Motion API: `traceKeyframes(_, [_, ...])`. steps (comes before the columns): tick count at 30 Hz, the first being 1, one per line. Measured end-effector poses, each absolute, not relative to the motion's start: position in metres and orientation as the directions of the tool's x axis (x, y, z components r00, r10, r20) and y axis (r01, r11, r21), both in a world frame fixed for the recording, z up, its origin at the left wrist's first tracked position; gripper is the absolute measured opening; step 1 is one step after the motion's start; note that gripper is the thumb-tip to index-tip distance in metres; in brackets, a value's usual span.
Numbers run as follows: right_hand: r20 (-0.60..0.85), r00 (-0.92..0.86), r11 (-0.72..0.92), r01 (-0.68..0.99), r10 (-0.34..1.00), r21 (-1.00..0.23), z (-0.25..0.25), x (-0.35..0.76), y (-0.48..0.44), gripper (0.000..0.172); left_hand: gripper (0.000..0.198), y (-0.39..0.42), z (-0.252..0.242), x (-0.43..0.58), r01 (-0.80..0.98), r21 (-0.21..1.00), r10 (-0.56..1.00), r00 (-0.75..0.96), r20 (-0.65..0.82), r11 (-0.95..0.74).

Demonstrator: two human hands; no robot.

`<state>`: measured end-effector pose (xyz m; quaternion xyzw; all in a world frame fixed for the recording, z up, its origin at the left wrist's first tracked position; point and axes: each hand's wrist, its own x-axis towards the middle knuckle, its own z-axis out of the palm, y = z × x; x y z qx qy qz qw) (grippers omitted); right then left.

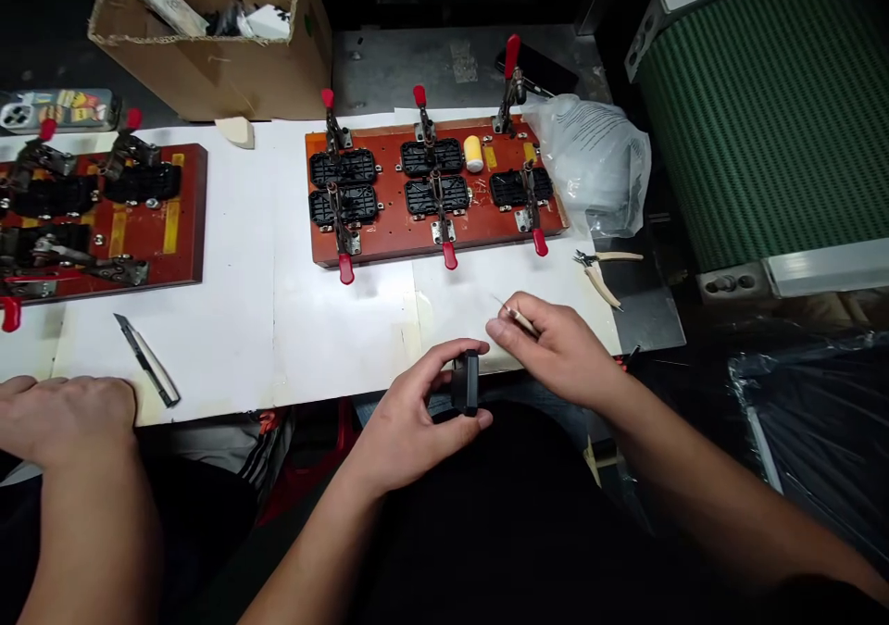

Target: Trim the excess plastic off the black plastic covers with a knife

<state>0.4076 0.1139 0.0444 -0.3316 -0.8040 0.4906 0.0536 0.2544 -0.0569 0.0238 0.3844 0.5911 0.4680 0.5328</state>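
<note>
i had the left grip (408, 426) pinching a black part (472, 382) by the counter (347, 347); the right grip (566, 345) held a thin tool (522, 320); clamp board (389, 236), plastic bag (587, 157) and cutters (600, 282) lay beyond.

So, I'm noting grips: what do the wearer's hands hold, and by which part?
Left hand: a black piece, by opposite ends. Right hand: a thin-tipped tool, by its handle.

Dark table (653, 308), mostly under white sheets (236, 329). Ahead of left grip (406, 431): red-brown clamp board (389, 236); clear plastic bag (590, 162) against its right end. Ahead and right of right grip (562, 347): pale-handled nippers (601, 284). Well left of left grip: utility knife (145, 358), second clamp board (191, 218). Far beyond left grip, leftward: cream block (236, 131), cardboard box (215, 74).
</note>
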Motion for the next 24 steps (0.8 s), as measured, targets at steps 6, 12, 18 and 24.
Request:
traceKeyframes(6, [-0.267,-0.805,0.271,0.459,0.53,-0.846,0.045,0.408,0.113,0.038,0.06,-0.055,0.025,0.255,-0.045,0.953,0.941,-0.147,-0.304,0.301])
traceKeyframes(12, [-0.308,-0.817,0.133,0.418,0.488,-0.898,0.04,0.411,0.117,0.041,0.061,-0.053,0.027,0.253,-0.145,0.938,0.936,-0.114,-0.333,0.316])
traceKeyframes(18, [-0.218,-0.73,0.274,0.49,0.647,-0.828,0.029,0.407,0.119,0.042,0.061,-0.053,0.028,0.254,-0.215,0.911,0.919,-0.107,-0.38,0.351])
traceKeyframes(24, [-0.276,-0.819,0.268,0.451,0.502,-0.851,0.011,0.431,0.108,0.029,0.098,-0.058,0.023,0.256,-0.447,0.868,0.93,-0.176,-0.324,0.217])
